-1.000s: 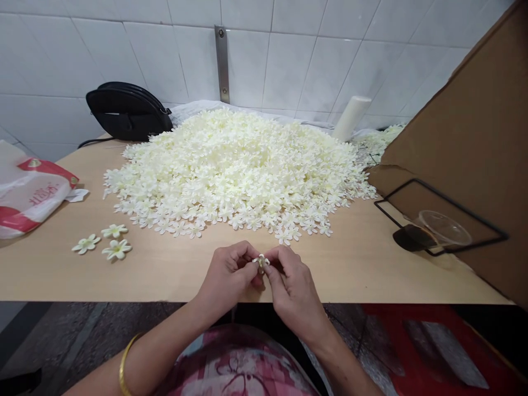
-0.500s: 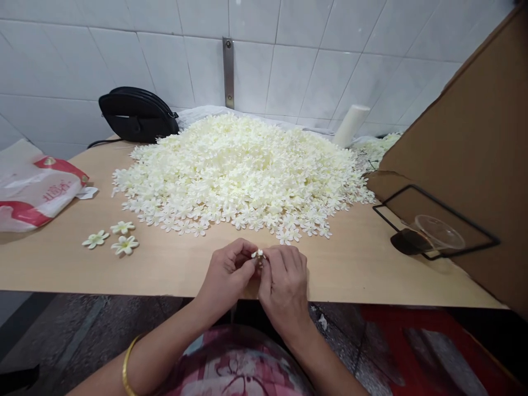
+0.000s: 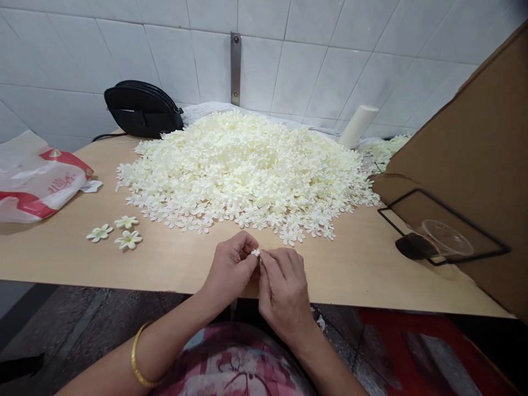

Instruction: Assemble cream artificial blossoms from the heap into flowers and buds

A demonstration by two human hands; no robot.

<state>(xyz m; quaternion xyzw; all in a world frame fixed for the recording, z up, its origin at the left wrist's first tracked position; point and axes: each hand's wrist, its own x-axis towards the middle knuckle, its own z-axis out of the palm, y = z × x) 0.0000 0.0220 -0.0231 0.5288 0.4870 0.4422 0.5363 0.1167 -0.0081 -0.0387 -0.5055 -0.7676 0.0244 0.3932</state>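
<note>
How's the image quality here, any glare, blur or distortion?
Head view: soft light, no harsh glare on the tiles; head view: the pale heap blends together towards its middle; head view: the tiles' upright joints fan outward, likely wide-lens distortion; head view: the flower at the left hand is too small to read clearly.

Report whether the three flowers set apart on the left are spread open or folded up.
Spread open: the three flowers lie with their petals splayed outward, not bunched together.

Red characters (image 3: 61, 185) on the plastic bag (image 3: 25, 179) are not legible.
</note>
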